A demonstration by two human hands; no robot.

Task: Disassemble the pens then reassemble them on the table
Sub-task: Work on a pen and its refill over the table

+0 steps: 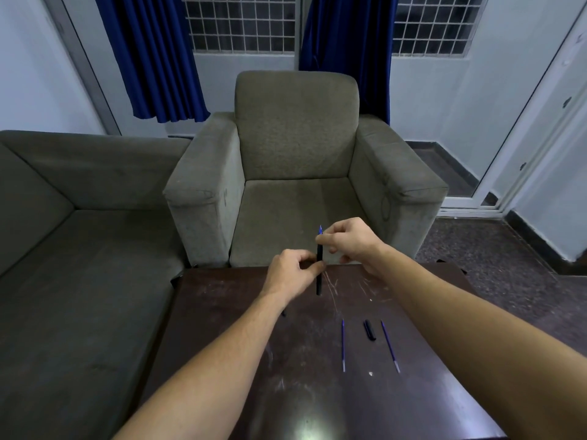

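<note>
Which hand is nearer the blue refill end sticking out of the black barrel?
Right. The right hand pinches the blue refill end at the top of the black barrel; the left hand grips the barrel lower down.

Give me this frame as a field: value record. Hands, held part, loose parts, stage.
left hand: grips black barrel mid-body, upright above the table
right hand: pinches the barrel's top end
blue refill: tip sticks out above the barrel
on table: first loose refill, black cap, second loose refill, side by side, apart
stage: refill going in or coming out, cannot tell
</note>
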